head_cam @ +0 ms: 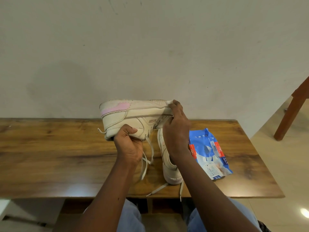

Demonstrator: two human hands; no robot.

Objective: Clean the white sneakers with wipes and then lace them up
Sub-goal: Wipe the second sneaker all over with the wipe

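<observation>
White leather sneaker [130, 114], sole up, held above the brown wooden table [50, 148]: left hand [128, 146] grips its collar, right hand [175, 131] pinches a white wipe [169, 102] against its toe. Second white sneaker [168, 171] lies on the table, blue wipes pack [210, 153] just right.

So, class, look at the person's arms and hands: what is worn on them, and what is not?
The left arm and right arm are bare as far as the picture shows, with no sleeves. The left hand and right hand have no gloves, and no watch, bracelet or ring shows. Lower down, light blue jeans cover the legs.
</observation>
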